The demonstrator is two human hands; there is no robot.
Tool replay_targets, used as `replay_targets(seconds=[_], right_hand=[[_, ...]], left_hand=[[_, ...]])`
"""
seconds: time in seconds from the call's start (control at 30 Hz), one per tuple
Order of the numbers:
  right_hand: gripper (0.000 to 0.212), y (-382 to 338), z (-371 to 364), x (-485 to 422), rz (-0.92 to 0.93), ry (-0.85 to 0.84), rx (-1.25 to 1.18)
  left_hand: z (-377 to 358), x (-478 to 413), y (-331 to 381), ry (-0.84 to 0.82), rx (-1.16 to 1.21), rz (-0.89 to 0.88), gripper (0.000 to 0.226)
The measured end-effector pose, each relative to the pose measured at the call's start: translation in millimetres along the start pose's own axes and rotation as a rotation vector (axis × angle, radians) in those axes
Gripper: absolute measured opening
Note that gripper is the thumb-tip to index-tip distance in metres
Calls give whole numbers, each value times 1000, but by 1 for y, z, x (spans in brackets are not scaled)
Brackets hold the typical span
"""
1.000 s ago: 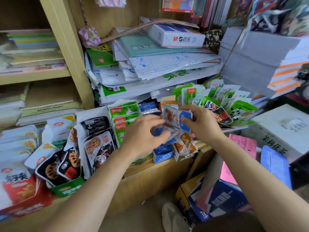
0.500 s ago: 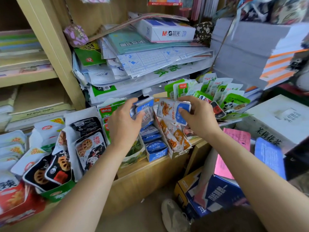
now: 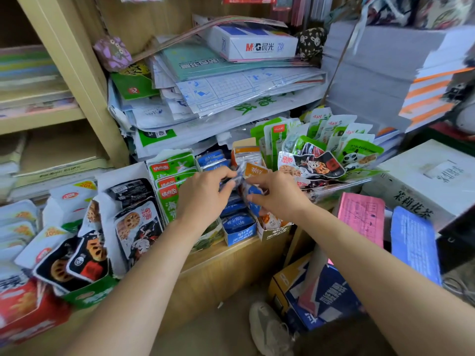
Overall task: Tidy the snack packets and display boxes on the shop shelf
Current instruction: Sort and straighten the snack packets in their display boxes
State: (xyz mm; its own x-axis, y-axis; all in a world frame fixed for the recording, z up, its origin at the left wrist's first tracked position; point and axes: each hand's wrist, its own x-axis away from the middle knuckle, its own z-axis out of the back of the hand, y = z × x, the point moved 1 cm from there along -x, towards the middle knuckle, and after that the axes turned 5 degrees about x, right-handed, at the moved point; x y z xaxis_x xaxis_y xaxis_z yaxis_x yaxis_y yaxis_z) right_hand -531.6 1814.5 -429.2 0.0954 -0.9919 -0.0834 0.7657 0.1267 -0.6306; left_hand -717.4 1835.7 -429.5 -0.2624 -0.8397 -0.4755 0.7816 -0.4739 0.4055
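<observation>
At the frame's centre, 2 hands meet: left hand (image 3: 205, 199) and right hand (image 3: 279, 196) both pinch blue packets (image 3: 252, 192), with the blue display box (image 3: 239, 231) directly below, equally near both.

"M&G晨光 70" on white box (image 3: 257, 46); "20%" on white packet (image 3: 74, 196)

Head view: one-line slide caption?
Left hand and right hand pinch snack packets over blue display box on wooden shelf.
</observation>
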Motion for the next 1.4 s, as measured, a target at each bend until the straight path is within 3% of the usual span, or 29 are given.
replay_targets(seconds=[0.1, 0.23, 0.4, 0.5, 0.6, 0.77, 0.93, 1.03, 1.17, 1.4], right_hand=[[61, 0, 3, 2, -21, -45, -44], [83, -3, 11, 4, 83, 63, -15], [44, -11, 0, 4, 249, -18, 207], [44, -17, -7, 4, 287, -99, 292], [46, -27, -4, 5, 235, -119, 365], [41, -59, -16, 11, 328, 103, 391], [23, -92, -49, 12, 454, 206, 252], [31, -105, -68, 11, 542, 101, 224], [49, -121, -95, 13, 610, -120, 295], [36, -139, -112, 13, 543, -362, 578]], left_hand=[[1, 0, 0, -128, -49, 7, 33], [0, 4, -10, -347, 6, 79, 73], [10, 19, -8, -450, 97, 106, 98], [28, 31, -10, -387, 160, 60, 92], [53, 44, -21, -250, 148, 13, 70], [101, 59, -64, 22, -77, 175, 48], [113, 72, -121, -164, -323, 262, 40], [118, 74, -128, -20, -291, 208, 21], [132, 71, -123, 220, -158, 247, 14], [142, 66, -133, 223, 25, 322, 8]])
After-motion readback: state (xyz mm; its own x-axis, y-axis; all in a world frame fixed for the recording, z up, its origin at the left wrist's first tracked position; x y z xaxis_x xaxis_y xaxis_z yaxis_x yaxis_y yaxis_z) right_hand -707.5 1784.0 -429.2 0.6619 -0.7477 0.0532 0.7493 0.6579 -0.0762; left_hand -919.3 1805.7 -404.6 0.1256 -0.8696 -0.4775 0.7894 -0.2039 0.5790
